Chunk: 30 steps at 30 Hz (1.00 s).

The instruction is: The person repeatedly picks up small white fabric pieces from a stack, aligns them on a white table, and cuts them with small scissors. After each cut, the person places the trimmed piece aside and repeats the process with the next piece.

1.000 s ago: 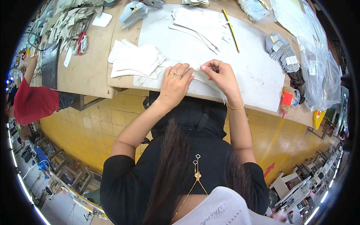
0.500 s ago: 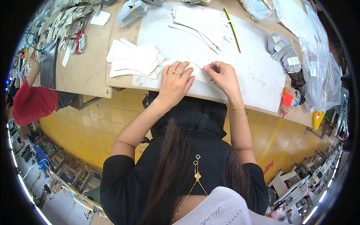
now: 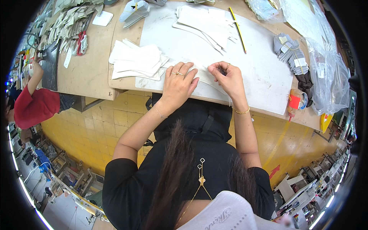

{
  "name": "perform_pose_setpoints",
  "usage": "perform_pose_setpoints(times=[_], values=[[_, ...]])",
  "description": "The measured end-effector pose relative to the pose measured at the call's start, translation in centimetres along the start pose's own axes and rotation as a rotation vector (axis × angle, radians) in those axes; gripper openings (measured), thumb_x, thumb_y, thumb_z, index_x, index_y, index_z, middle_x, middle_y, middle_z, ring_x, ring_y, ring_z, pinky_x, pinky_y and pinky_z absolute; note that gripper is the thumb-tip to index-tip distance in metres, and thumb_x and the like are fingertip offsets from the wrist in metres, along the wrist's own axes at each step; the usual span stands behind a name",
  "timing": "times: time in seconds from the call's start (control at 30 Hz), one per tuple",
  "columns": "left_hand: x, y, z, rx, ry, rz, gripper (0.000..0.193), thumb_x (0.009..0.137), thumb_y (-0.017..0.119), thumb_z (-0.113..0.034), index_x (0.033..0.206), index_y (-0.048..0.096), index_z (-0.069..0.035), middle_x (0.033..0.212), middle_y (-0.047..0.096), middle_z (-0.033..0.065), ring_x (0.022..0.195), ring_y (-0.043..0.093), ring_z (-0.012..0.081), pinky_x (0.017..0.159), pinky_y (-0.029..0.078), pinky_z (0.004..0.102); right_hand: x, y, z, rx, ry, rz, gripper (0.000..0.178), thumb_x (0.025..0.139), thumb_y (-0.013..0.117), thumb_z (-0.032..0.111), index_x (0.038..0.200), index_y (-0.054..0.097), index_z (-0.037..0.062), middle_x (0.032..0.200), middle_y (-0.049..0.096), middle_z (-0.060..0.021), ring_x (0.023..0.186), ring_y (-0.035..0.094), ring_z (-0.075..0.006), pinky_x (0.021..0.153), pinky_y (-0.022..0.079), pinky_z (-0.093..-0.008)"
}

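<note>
My left hand (image 3: 177, 85) lies palm down at the table's front edge, fingers stretched and a little apart, over a pale, flat cut piece (image 3: 207, 79). Just to its right, my right hand (image 3: 231, 79) is closed in a pinch above the same piece. Between its thumb and fingers sits a small, thin dark tool (image 3: 220, 71); its tip and exact kind are hidden. A stack of white cut pieces (image 3: 136, 59) rests left of my left hand. Another stack of white pieces (image 3: 203, 23) lies farther back on the grey-white sheet (image 3: 260, 73).
A yellow-and-black pencil (image 3: 238, 30) lies at the back. On the right are tied grey bundles (image 3: 291, 53), clear plastic bags (image 3: 326, 76) and a red-labelled bottle (image 3: 294, 101). Red-handled scissors (image 3: 80, 43) lie at left, near a co-worker's red sleeve (image 3: 36, 107).
My right hand has tilted slightly, so the dark tool shows less above the fingers. My left hand stays almost still. The co-worker's arm at left has shifted a little.
</note>
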State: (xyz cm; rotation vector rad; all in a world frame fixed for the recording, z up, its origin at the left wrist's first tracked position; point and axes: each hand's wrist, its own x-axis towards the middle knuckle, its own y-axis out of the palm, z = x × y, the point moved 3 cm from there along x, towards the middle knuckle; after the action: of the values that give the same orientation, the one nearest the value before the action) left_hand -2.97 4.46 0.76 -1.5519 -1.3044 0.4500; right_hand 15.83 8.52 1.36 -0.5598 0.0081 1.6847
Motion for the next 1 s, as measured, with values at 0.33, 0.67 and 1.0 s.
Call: perform_pose_setpoints(times=[0.33, 0.67, 1.0], values=[[0.0, 0.1, 0.0, 0.001, 0.003, -0.002, 0.033, 0.085, 0.077, -0.017, 0.115, 0.068, -0.008, 0.128, 0.062, 0.0081, 0.122, 0.055, 0.0271, 0.101, 0.039, 0.0428, 0.1, 0.1, -0.1, -0.211, -0.041, 0.005, 0.031, 0.093, 0.072, 0.028, 0.093, 0.075, -0.0024, 0.065, 0.067, -0.0118, 0.058, 0.064, -0.0184, 0.060, 0.049, -0.0319], [0.1, 0.3, 0.2, 0.094, 0.070, 0.019, 0.032, 0.087, 0.076, -0.020, 0.116, 0.067, -0.009, 0.139, 0.061, 0.0053, 0.119, 0.056, 0.0244, 0.100, 0.037, 0.0431, 0.3, 0.3, 0.0, -0.265, -0.046, -0.001, 0.028, 0.093, 0.073, 0.025, 0.091, 0.074, -0.0021, 0.065, 0.064, -0.0069, 0.059, 0.061, -0.0137, 0.059, 0.047, -0.0280], [0.4, 0.4, 0.0, 0.197, 0.091, 0.072, 0.047, 0.089, 0.072, -0.021, 0.134, 0.063, -0.009, 0.138, 0.061, 0.0054, 0.120, 0.053, 0.0241, 0.100, 0.037, 0.0428, -3.3, -2.2, -1.6, -0.186, 0.171, -0.019, 0.025, 0.094, 0.073, 0.024, 0.088, 0.071, -0.0006, 0.062, 0.060, -0.0002, 0.057, 0.055, -0.0061, 0.053, 0.042, -0.0244]])
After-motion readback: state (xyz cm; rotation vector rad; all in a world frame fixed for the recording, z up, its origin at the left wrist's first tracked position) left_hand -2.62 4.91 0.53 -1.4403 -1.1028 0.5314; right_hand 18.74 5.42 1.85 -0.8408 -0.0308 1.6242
